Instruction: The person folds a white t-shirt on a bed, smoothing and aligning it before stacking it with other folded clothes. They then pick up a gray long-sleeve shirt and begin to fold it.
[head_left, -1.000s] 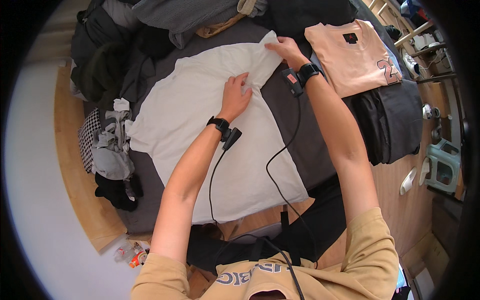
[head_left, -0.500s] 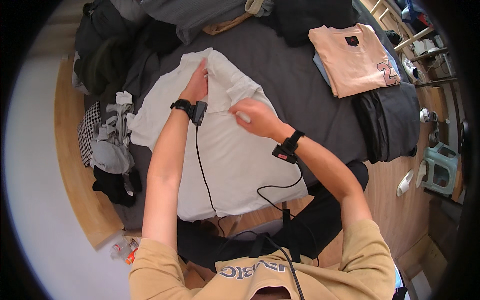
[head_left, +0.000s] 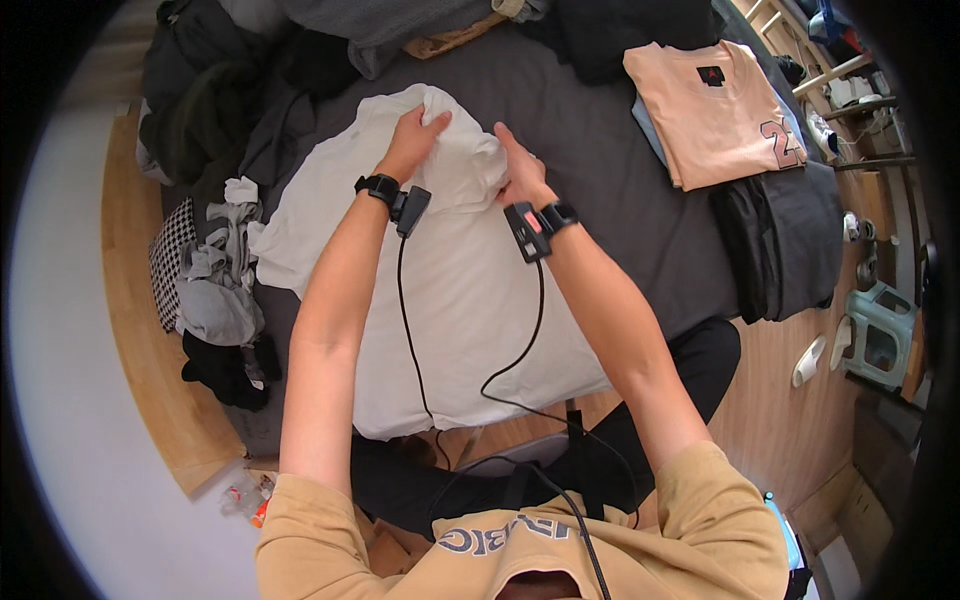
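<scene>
Though the white shirt (head_left: 450, 320), left of the peach tee (head_left: 700, 130), seemed light, limp, best held by folded edges, my left fingers (head_left: 412, 122) and right fingers (head_left: 507, 143) lay part-spread there, grip unclear.

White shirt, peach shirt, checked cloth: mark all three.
White shirt (head_left: 460, 305): head view, flat middle of its body.
Peach shirt (head_left: 722, 130): head view, folded face below the collar.
Checked cloth (head_left: 171, 266): head view, middle of its exposed patterned side.
</scene>
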